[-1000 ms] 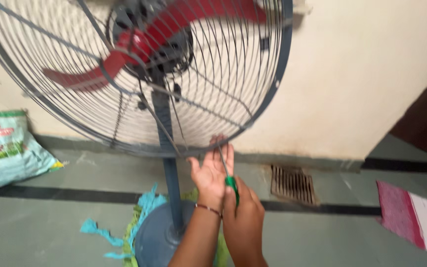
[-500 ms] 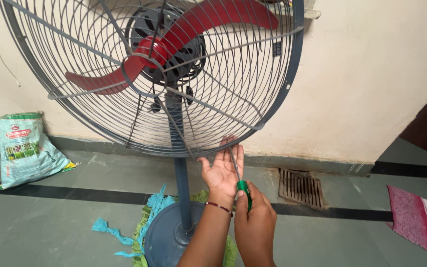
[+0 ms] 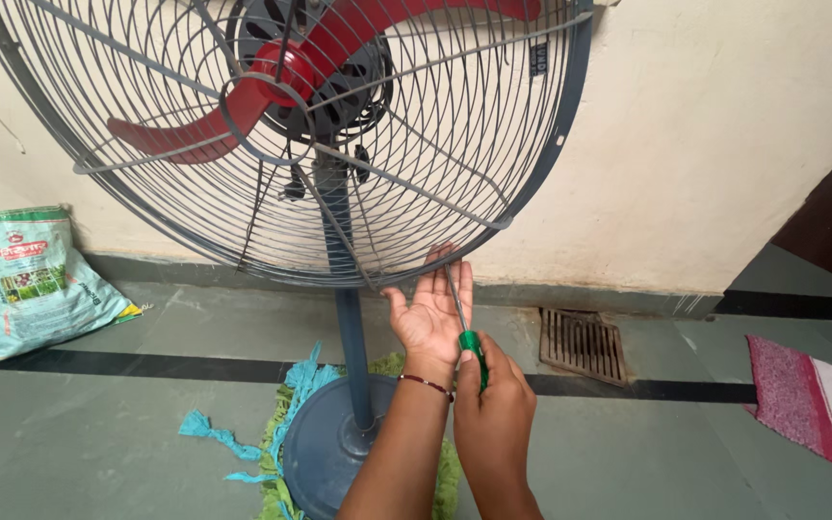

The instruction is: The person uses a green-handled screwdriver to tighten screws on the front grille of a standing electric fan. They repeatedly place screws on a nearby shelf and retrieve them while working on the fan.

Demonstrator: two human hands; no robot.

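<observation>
Fan: a pedestal fan (image 3: 339,135) stands near the cream wall (image 3: 724,144); grey wire cage, red blades (image 3: 243,106), round blue-grey base (image 3: 325,453) on the floor (image 3: 98,424).
Mop: green and turquoise strands (image 3: 286,404) lie under and beside the base.
Bag: a green printed sack (image 3: 36,279) leans at the wall, well left of the fan.
Mat: a red and white mat (image 3: 811,400) lies at the right edge.
Drain: a metal grate (image 3: 582,344) is set in the floor near the wall.
Left hand: left hand (image 3: 429,313) open, palm up, fingers released and spread, tips touching the cage's lower rim.
Right hand: right hand (image 3: 495,409) clenched, grasping the screwdriver handle.
Screwdriver: green-handled screwdriver (image 3: 466,327) points up, shaft across the left palm, tip at the cage rim.
</observation>
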